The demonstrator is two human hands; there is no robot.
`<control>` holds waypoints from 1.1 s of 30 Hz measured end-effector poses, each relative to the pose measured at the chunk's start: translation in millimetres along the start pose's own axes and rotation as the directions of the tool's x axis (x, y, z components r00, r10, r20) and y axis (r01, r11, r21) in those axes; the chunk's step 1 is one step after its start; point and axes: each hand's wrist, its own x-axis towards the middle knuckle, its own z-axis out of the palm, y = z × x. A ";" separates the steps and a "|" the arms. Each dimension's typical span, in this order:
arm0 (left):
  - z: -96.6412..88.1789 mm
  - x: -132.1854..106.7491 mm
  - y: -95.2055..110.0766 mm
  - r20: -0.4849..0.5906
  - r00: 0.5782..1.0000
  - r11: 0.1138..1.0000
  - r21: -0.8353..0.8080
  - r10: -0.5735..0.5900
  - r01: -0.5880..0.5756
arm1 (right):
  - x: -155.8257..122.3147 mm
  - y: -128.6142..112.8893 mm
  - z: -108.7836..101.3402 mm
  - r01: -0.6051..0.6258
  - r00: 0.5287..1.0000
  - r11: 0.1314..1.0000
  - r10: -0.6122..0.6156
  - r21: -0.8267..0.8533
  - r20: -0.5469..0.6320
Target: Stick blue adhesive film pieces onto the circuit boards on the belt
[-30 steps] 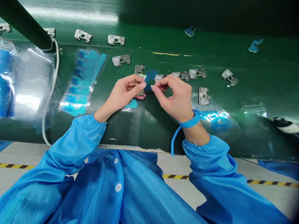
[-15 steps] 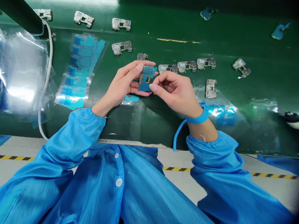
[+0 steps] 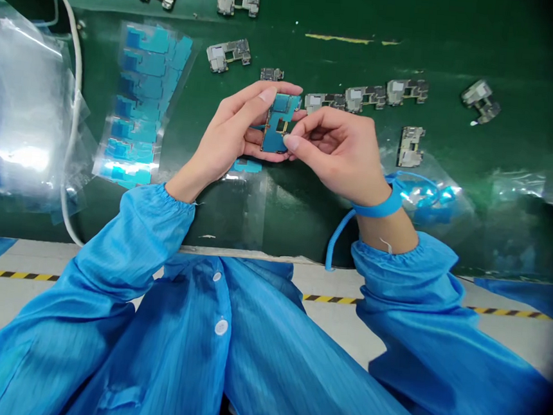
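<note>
A small circuit board (image 3: 274, 133) with blue film over its face lies in my left hand (image 3: 235, 121), whose thumb and fingers close round its edges. Thumb and index finger of my right hand (image 3: 340, 147) are pinched at the board's lower right edge; whether they grip the film or the board itself I cannot tell. A blue wrist strap (image 3: 379, 205) with a coiled cord circles my right wrist. Under my left hand, a piece of blue film (image 3: 247, 165) on a clear sheet shows partly. Just beyond my hands, a small board piece (image 3: 271, 74) rests on the green table.
Left of my hands lies a clear sheet (image 3: 138, 102) of blue film pieces. Farther left are plastic bags (image 3: 21, 107) and a white cable (image 3: 76, 99). Several bare circuit boards (image 3: 238, 1) are spread over the green table (image 3: 319, 56). Shiny plastic (image 3: 432, 198) lies beside my right wrist.
The view has shifted, so the table items sit higher in the picture. My hands keep the same hold on the board, and the film on it looks flatter along the top.
</note>
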 end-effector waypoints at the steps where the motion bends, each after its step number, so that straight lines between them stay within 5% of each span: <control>1: 0.1 -0.4 0.4 0.006 1.000 1.000 -0.008 0.004 -0.004 | -0.2 0.3 0.4 -0.009 1.000 1.000 0.009 0.004 -0.003; 33: 3.6 -1.1 -3.2 0.029 0.998 0.999 -0.019 0.051 -0.051 | -0.7 1.1 1.5 0.017 1.000 1.000 -0.016 0.011 -0.025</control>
